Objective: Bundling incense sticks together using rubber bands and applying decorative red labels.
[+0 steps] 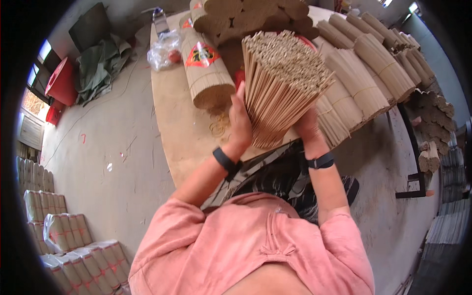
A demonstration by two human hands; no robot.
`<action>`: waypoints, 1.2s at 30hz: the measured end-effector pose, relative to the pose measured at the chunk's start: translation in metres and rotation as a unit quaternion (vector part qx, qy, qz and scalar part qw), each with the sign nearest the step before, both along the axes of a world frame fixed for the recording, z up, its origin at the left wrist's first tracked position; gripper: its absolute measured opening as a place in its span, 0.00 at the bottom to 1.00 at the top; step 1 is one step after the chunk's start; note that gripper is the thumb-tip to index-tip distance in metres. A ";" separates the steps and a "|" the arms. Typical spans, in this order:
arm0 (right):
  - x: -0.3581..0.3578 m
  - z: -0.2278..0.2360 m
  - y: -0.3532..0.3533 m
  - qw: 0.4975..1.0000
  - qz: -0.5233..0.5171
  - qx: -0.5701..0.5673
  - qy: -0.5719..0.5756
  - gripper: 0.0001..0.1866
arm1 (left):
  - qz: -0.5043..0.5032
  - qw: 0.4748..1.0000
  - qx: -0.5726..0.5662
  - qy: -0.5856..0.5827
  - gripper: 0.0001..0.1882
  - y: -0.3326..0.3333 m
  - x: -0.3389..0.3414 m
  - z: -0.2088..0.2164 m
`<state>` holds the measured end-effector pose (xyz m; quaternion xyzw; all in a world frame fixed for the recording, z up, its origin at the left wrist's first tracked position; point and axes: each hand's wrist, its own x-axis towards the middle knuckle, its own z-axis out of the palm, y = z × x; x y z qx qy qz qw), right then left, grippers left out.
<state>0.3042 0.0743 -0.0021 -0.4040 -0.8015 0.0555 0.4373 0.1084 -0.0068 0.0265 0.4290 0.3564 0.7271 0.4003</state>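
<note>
Between the left hand and right hand, both pressed flat against its sides, a loose bundle of thin sticks is held upright over the wooden table, apparently being squared, with tied bundles stacked beyond.

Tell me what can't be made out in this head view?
- Right hand: its fingers are hidden behind the bundle of incense sticks.
- Left hand: fingertips hidden by the same bundle.
- Clear plastic bag: contents too small to tell.
- Wrapped packs: cut off by the rim.
</note>
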 end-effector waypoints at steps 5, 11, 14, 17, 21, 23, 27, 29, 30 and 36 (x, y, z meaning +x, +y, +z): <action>-0.027 0.017 -0.035 0.656 0.250 -0.409 0.582 0.21 | 0.006 0.999 0.026 -0.042 0.41 0.006 0.001 0.004; -0.027 0.042 -0.053 0.893 0.142 -0.232 0.358 0.29 | -0.020 0.998 0.039 -0.050 0.43 0.022 -0.011 0.000; -0.013 0.017 -0.032 0.935 0.162 -0.174 0.262 0.31 | -0.014 0.992 0.045 -0.115 0.41 0.011 0.016 -0.002; 0.001 -0.020 -0.014 0.908 0.165 -0.249 0.294 0.25 | 0.009 0.998 0.049 -0.027 0.41 0.019 0.022 0.006; -0.033 0.042 -0.056 0.817 0.150 -0.292 0.473 0.27 | -0.051 0.995 0.048 -0.072 0.42 0.031 0.001 0.024; -0.026 0.044 -0.047 0.774 0.158 -0.340 0.510 0.27 | -0.064 0.995 0.012 -0.071 0.43 0.027 -0.007 0.012; -0.006 0.015 -0.025 0.883 0.157 -0.260 0.358 0.36 | 0.051 0.996 0.019 -0.072 0.42 0.020 0.038 -0.013; -0.006 0.009 -0.028 0.997 0.010 -0.052 0.050 0.44 | 0.001 0.995 0.025 -0.096 0.41 0.025 0.033 -0.004; -0.017 0.016 -0.035 0.997 0.015 -0.054 0.050 0.44 | -0.043 0.991 0.034 -0.119 0.41 0.027 0.024 0.003; -0.022 0.051 -0.038 0.759 0.198 -0.314 0.536 0.42 | -0.042 0.994 0.038 -0.092 0.43 0.037 0.002 0.001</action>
